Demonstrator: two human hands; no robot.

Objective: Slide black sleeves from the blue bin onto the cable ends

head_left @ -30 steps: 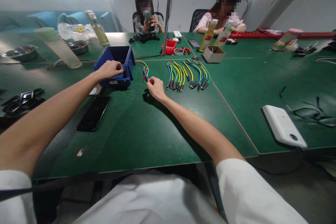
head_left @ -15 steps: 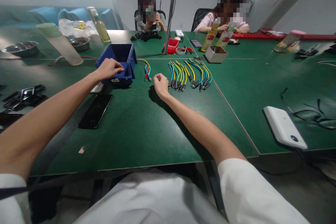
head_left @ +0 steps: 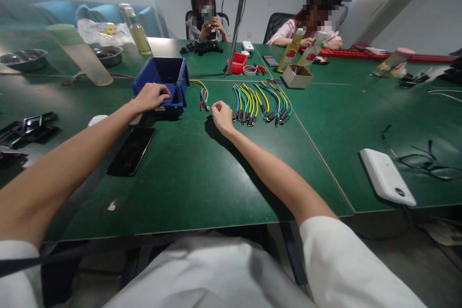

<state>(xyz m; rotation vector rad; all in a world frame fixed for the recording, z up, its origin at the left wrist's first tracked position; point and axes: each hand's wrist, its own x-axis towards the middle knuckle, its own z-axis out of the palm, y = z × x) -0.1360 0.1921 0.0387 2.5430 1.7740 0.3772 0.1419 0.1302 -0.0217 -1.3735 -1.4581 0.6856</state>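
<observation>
My left hand (head_left: 153, 96) is closed over the left front edge of a blue plastic bin (head_left: 176, 109), its fingers curled to the inside. To the right of the bin, my right hand (head_left: 222, 115) hovers low over the table with thumb and fingers pinched; whatever lies between them is hidden. Between bin and right hand is a small bunch of wires (head_left: 204, 98) in yellow, blue and red. Just right of that hand, a row of short yellow, blue and green cables (head_left: 247, 105) with black sleeves and ring terminals lies beside a second group (head_left: 277, 103).
A black phone (head_left: 132, 151) lies in front of the bin. Behind the cables stand a metal pole (head_left: 236, 24), a red box (head_left: 237, 63), tape (head_left: 250, 70) and a cardboard box (head_left: 298, 77). A white power bank (head_left: 387, 175) and glasses (head_left: 422, 161) lie right. Two people sit opposite.
The view has shifted slightly. Both hands keep nearly the same place and pose, and the cables and bin lie as before.
</observation>
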